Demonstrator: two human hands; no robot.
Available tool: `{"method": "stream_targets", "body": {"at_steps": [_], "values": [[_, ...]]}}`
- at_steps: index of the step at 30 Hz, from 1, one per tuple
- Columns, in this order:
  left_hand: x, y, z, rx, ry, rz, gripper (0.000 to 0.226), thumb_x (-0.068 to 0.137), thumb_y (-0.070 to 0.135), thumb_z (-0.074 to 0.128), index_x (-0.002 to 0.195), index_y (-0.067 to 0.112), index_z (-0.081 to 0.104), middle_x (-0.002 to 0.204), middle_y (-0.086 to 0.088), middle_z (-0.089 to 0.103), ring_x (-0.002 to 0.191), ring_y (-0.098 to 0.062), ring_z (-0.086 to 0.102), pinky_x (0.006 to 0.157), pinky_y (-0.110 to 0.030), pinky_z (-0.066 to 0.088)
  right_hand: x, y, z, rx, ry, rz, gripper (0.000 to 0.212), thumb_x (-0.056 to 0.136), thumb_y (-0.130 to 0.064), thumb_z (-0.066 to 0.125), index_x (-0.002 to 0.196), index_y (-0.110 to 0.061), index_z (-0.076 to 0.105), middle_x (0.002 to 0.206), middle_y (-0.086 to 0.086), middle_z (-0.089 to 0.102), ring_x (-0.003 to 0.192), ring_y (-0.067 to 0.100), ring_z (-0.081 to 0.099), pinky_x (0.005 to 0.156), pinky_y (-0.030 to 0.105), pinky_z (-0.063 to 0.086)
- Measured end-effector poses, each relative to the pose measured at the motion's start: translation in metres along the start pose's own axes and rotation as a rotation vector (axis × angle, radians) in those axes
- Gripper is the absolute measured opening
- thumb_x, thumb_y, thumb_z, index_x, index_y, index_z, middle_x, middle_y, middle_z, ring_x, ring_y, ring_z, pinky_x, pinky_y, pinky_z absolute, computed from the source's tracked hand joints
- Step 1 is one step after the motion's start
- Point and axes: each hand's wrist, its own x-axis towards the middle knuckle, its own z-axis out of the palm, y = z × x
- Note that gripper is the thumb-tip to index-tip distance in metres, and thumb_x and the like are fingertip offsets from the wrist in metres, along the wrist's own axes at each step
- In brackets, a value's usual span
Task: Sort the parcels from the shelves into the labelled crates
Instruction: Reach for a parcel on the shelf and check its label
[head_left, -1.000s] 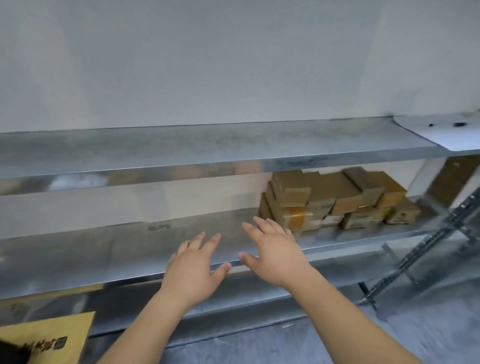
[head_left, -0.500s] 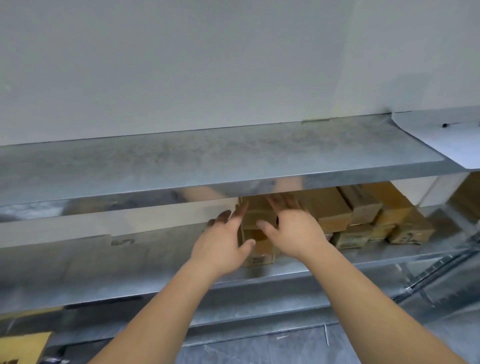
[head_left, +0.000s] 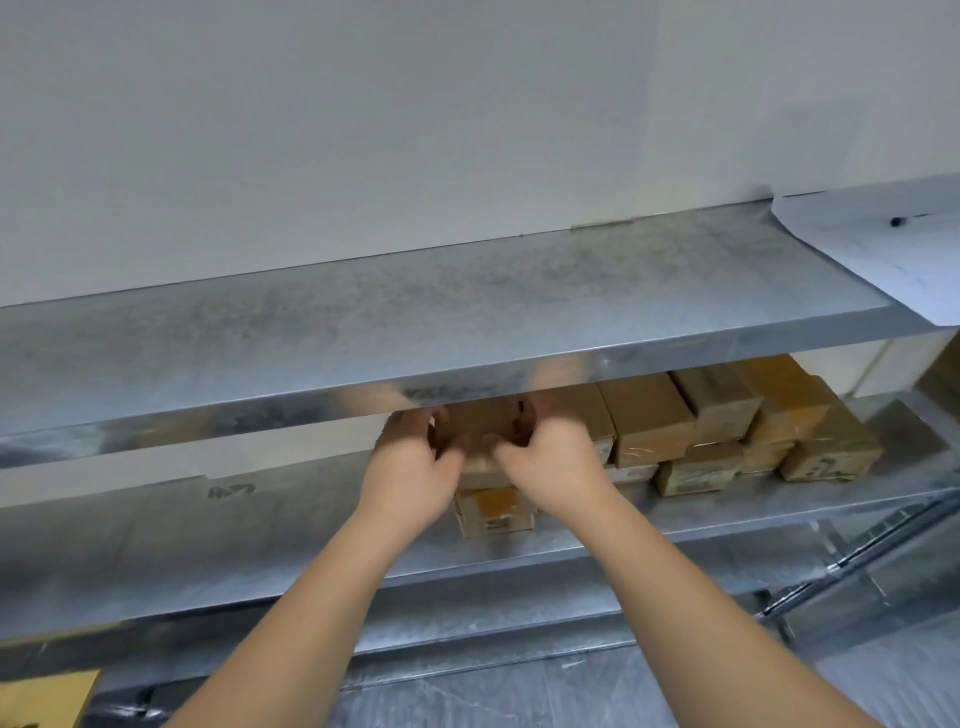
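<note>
Both your hands are under the lip of the upper shelf (head_left: 467, 322), on the top parcel (head_left: 475, 423) of the leftmost stack on the middle shelf (head_left: 260, 551). Left hand (head_left: 410, 462) grips its 9 o'clock side, right hand (head_left: 550, 457) its 3 o'clock side; fingers are curled over the top edges, thumbs at the near face. Judged: small taped cardboard box, stiff, likely light, tape patches possibly slick, so hold by the cardboard side walls and corners. A lower parcel (head_left: 493, 512) sits directly beneath, at 6 o'clock of the grip, not held. More parcels (head_left: 717, 421) are stacked toward 3 o'clock, touching one another. No crates in view.
</note>
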Motion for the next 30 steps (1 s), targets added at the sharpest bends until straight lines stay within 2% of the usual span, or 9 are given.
{"method": "stream_targets", "body": {"at_steps": [4,7,10,13,15,18,23,25,30], "values": [[-0.023,-0.007,-0.022,-0.104,-0.116,-0.153,0.065,0.071,0.029,0.086,0.111,0.029,0.035,0.087,-0.005,0.063,0.076,-0.023,0.066,0.065,-0.039,0.057,-0.008,-0.010,-0.008,-0.088,-0.163,0.032,0.087,0.069,-0.036,0.091,0.137,-0.023,0.039,0.115,-0.007,0.053,0.105,0.014,0.056,0.090,0.032,0.054],[-0.041,-0.019,-0.036,-0.131,-0.168,-0.109,0.108,0.068,0.022,0.087,0.144,0.051,0.017,0.082,-0.002,0.060,0.069,-0.013,0.063,0.056,-0.023,0.051,-0.014,-0.014,0.000,-0.078,-0.306,-0.065,0.100,0.064,-0.035,0.090,0.145,-0.036,0.032,0.120,-0.009,0.055,0.110,0.015,0.058,0.093,0.034,0.056],[-0.059,-0.038,-0.051,-0.150,-0.142,-0.064,0.084,0.067,0.035,0.086,0.132,0.056,0.037,0.089,-0.001,0.065,0.076,-0.015,0.066,0.066,-0.034,0.058,-0.027,-0.014,0.017,-0.029,-0.364,-0.119,0.083,0.067,-0.056,0.080,0.138,-0.050,0.038,0.131,-0.009,0.053,0.116,0.010,0.054,0.099,0.033,0.051],[-0.078,-0.054,-0.064,-0.266,-0.069,-0.050,0.037,0.077,0.060,0.068,0.105,0.041,0.052,0.088,0.006,0.063,0.078,-0.015,0.060,0.069,-0.039,0.053,-0.043,-0.021,0.039,0.159,-0.345,-0.169,0.037,0.081,-0.073,0.056,0.102,-0.042,0.055,0.102,-0.023,0.058,0.095,0.001,0.055,0.085,0.030,0.048],[-0.091,-0.061,-0.072,-0.272,-0.001,-0.026,0.030,0.088,0.062,0.052,0.088,0.032,0.051,0.078,0.006,0.056,0.075,-0.014,0.053,0.070,-0.036,0.046,-0.053,-0.026,0.055,0.214,-0.323,-0.207,0.033,0.091,-0.067,0.051,0.088,-0.034,0.051,0.086,-0.019,0.056,0.079,0.004,0.052,0.074,0.035,0.051],[-0.111,-0.073,-0.089,-0.235,0.076,-0.075,0.013,0.092,0.043,0.060,0.099,0.039,0.050,0.090,0.007,0.059,0.084,-0.018,0.057,0.072,-0.033,0.046,-0.069,-0.042,0.072,0.225,-0.355,-0.172,0.026,0.094,-0.044,0.067,0.107,-0.040,0.046,0.093,-0.014,0.060,0.076,0.002,0.059,0.069,0.028,0.055],[-0.144,-0.095,-0.124,-0.219,-0.019,-0.149,0.085,0.079,0.012,0.078,0.134,0.060,0.035,0.102,0.011,0.057,0.094,-0.006,0.061,0.079,-0.021,0.053,-0.089,-0.055,0.098,0.182,-0.459,-0.200,0.103,0.074,-0.023,0.089,0.150,-0.054,0.026,0.107,-0.007,0.054,0.103,0.006,0.060,0.093,0.021,0.050],[-0.158,-0.106,-0.136,-0.195,0.008,-0.111,0.080,0.076,0.011,0.080,0.133,0.055,0.044,0.107,0.012,0.054,0.101,-0.001,0.057,0.084,-0.016,0.050,-0.098,-0.065,0.110,0.125,-0.472,-0.260,0.096,0.073,-0.018,0.089,0.150,-0.046,0.038,0.115,-0.009,0.048,0.109,-0.003,0.055,0.097,0.015,0.046],[-0.203,-0.137,-0.174,-0.175,0.124,-0.125,0.046,0.082,0.029,0.081,0.120,0.043,0.059,0.111,0.015,0.053,0.103,0.004,0.052,0.080,-0.006,0.038,-0.134,-0.101,0.152,0.225,-0.427,-0.371,0.030,0.086,-0.023,0.081,0.115,-0.025,0.072,0.117,-0.001,0.051,0.107,-0.006,0.057,0.095,0.010,0.043]]}}
